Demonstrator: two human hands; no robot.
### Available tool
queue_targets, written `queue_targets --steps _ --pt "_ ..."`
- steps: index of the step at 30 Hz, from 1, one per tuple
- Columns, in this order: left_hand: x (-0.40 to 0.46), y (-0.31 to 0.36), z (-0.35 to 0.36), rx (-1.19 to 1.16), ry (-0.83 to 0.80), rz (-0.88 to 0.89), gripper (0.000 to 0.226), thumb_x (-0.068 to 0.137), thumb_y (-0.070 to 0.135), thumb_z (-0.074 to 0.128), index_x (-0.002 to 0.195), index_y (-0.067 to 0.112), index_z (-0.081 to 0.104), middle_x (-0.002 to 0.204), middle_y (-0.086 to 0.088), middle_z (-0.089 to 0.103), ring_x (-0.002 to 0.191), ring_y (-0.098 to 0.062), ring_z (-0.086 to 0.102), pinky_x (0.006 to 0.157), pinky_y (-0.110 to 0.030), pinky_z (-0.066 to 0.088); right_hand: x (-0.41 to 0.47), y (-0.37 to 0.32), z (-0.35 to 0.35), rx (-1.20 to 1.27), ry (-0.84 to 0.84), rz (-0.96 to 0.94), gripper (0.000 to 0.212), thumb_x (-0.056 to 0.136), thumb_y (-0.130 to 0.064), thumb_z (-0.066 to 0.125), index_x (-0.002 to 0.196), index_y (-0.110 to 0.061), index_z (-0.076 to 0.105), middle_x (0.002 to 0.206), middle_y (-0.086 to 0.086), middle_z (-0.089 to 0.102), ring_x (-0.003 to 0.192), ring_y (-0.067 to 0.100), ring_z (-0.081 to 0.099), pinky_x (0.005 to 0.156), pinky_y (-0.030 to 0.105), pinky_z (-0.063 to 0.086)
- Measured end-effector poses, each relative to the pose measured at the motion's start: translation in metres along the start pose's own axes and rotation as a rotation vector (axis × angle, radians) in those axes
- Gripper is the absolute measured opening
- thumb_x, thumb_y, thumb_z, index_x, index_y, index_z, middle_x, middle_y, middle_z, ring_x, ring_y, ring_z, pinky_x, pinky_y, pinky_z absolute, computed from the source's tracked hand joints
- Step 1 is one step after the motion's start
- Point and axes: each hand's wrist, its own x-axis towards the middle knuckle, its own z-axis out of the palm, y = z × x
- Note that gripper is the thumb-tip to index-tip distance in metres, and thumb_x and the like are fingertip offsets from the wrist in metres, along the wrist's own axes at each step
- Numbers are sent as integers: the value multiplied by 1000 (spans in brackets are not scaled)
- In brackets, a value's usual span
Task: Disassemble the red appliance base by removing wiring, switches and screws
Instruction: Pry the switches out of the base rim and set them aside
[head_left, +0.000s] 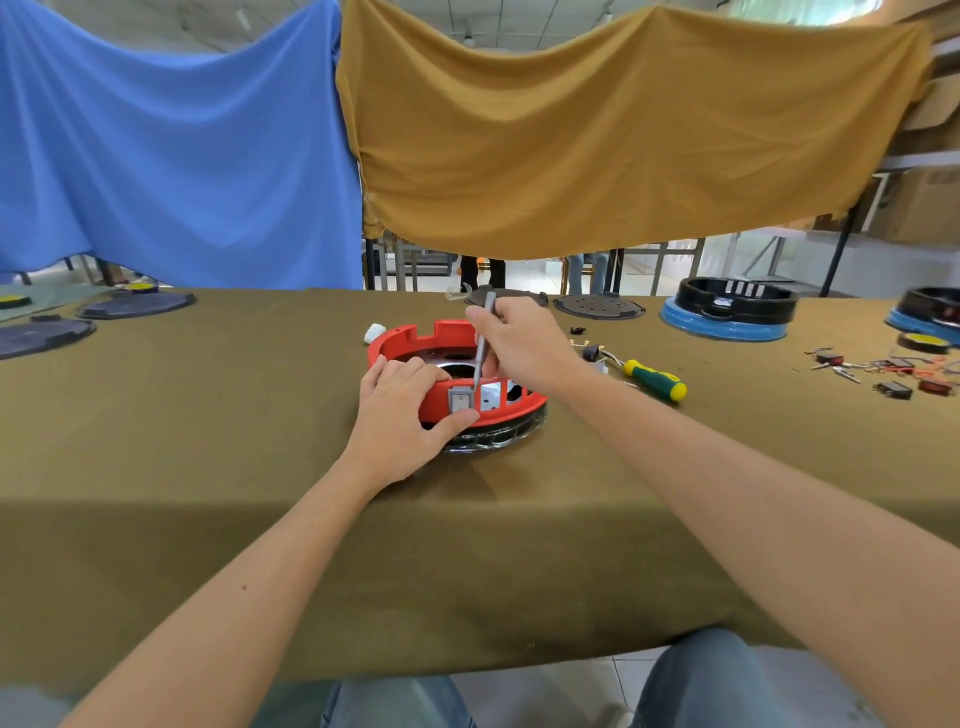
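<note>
A single head-worn camera looks forward and down, probably from close above the table (208, 441).

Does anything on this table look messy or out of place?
Loose switches and wires lie scattered at the right edge, and a screwdriver rests idle beside the red base. It looks like stripped-out parts, not damage.

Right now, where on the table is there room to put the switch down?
Bare cloth lies left of the red base, before the dark plates, and along the near table edge. It is crowded right of the screwdriver, where loose switches and wires lie.
</note>
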Motion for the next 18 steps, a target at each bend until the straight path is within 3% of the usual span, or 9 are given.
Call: queue_targets --steps 4,10,14,18 --pt "0 0 0 -9 -5 -10 53 79 69 50 101 22 61 89 14 48 94 -4 39 114 -45 24 -7 -7 10 56 28 -120 34 105 -30 45 93 -2 60 65 3 69 60 15 67 66 34 57" --pt "2 -1 0 -8 -10 -3 47 79 68 51 94 24 59 84 17 44 88 -5 38 108 -50 31 -10 -14 17 -198 -80 -227 34 105 -34 45 98 -5 60 81 8 70 76 24 69 77 47 56" --pt "3 1 -1 -11 -10 -7 50 79 68 52 94 21 61 84 15 46 88 -7 40 109 -50 31 -3 -19 14 -266 -142 -203 35 106 -33 44 96 -2 59 78 8 72 73 24 70 75 43 57" --pt "3 2 -2 -9 -6 -5 52 78 68 52 94 19 62 83 14 47 86 -8 41 107 -51 32 10 -27 15 -349 -213 -187 34 105 -28 43 81 -6 53 73 11 72 63 23 69 66 38 56"
